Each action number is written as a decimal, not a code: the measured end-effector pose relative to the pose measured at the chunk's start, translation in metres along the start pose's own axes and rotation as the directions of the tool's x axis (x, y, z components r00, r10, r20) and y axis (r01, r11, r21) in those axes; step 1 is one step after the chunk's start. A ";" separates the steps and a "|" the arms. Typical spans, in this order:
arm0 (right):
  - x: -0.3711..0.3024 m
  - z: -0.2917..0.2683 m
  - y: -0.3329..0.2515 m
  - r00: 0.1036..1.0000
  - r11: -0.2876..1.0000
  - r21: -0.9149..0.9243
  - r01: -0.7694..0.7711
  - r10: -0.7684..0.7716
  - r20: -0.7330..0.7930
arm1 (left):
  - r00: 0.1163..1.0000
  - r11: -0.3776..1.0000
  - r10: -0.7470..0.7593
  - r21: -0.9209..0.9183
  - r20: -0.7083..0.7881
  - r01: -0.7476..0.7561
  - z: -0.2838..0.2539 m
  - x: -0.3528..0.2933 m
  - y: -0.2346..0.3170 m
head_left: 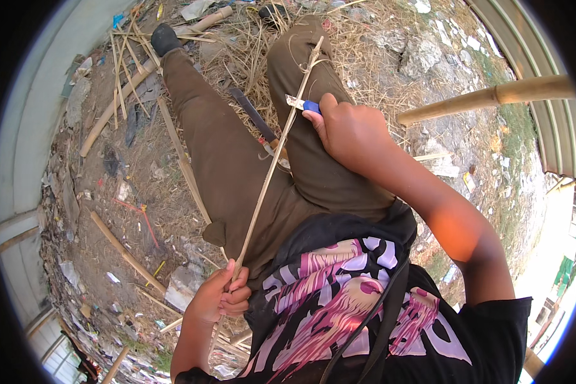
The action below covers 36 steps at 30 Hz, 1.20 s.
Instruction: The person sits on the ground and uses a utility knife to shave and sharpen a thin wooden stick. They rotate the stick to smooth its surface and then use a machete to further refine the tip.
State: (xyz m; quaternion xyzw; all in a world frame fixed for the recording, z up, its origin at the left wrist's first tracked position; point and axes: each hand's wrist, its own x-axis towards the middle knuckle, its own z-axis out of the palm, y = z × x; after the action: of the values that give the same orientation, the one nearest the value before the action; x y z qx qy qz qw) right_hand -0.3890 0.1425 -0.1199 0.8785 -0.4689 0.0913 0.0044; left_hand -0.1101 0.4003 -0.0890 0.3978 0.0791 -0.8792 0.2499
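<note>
A long, thin bamboo strip [267,173] slants across my lap, its far end over my right knee. My left hand [221,293] is closed around its near end, low beside my left hip. In my right hand [352,131] is a blue box cutter [310,106], gripped by its handle. Its short blade lies against the strip's upper part, over my right thigh. Thin curled shavings hang at the strip's far end. Between my legs rests a large knife [253,115] with a dark blade, partly hidden under the strip and my thigh.
Split bamboo sticks [123,70] lie over a bamboo pole [112,118] at far left. Another thick bamboo pole [486,100] juts in from the right. Straw, litter and a pale rock [421,56] cover the ground. Corrugated sheeting [525,45] stands at far right.
</note>
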 end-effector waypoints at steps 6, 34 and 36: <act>-0.004 0.003 -0.007 0.995 0.996 -0.062 -0.071 0.066 -0.077 | 0.998 0.999 -0.034 0.027 0.047 0.033 -0.036 -0.031 -0.021; -0.012 -0.002 0.017 0.977 0.914 0.354 -0.200 0.212 0.004 | 0.952 0.757 0.276 0.640 -0.132 -0.131 0.062 0.041 0.070; -0.011 -0.001 0.017 0.978 0.914 0.359 -0.192 0.208 -0.006 | 0.957 0.799 0.275 0.576 -0.095 -0.172 0.068 0.056 0.079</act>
State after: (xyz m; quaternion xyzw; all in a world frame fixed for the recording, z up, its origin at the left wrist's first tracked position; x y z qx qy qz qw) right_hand -0.4090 0.1421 -0.1219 0.8100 -0.5317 0.1940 -0.1536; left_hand -0.1470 0.2882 -0.0800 0.5353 -0.2094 -0.7892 0.2161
